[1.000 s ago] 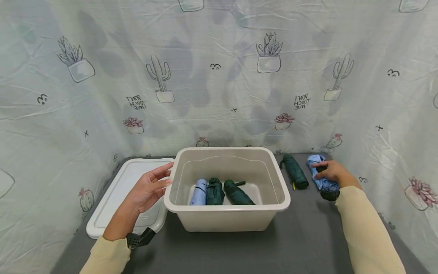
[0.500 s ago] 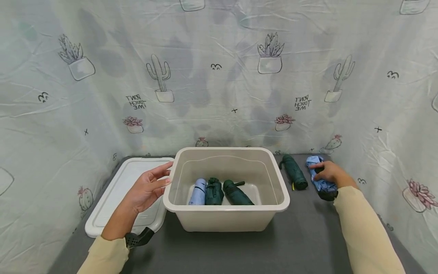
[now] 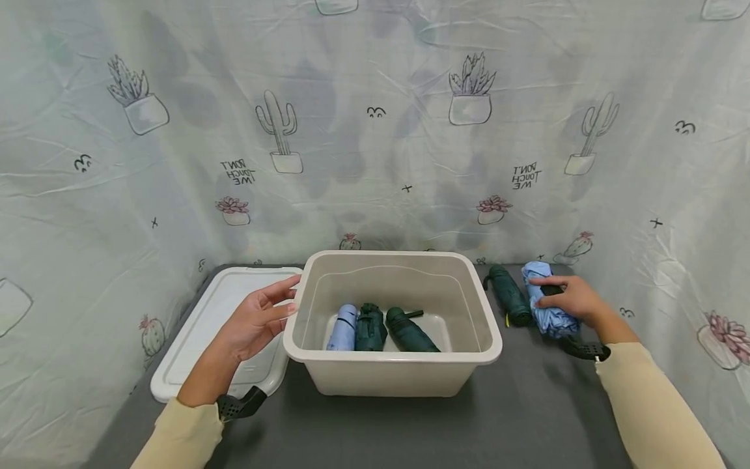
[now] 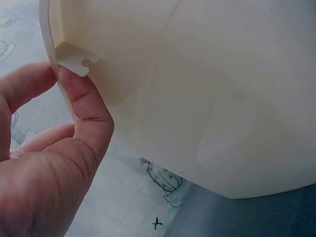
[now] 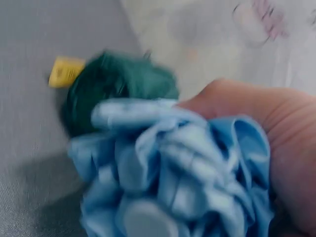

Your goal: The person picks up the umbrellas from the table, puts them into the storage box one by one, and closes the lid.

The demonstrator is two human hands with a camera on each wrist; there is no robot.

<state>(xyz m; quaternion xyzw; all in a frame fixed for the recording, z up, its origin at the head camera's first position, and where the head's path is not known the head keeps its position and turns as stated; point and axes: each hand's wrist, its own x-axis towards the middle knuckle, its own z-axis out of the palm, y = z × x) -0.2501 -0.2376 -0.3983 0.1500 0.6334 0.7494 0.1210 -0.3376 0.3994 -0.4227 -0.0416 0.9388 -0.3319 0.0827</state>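
My right hand (image 3: 574,301) grips a loosely furled light-blue folding umbrella (image 3: 553,320) at the far right. Its bunched cloth (image 5: 182,173) fills the lower right wrist view, with a pale round end showing. Close on its left lies a dark green folding umbrella (image 3: 508,294), whose yellow tag (image 5: 65,72) sticks out. My left hand (image 3: 258,320) pinches the left rim of a beige plastic bin (image 3: 392,374); in the left wrist view, the fingers (image 4: 91,108) bend at the rim. Inside the bin lie a rolled blue umbrella (image 3: 343,329) and two green ones, the middle (image 3: 370,329) and right (image 3: 410,332).
A white lid (image 3: 205,326) lies flat left of the bin, partly behind my left forearm. The grey table (image 3: 375,430) runs back to a pale curtain (image 3: 375,150) printed with cacti, which also encloses both sides.
The blue umbrella has shifted slightly left, closer to the green one, and my right wrist has turned so its black strap shows. My left hand stays at the bin's rim.
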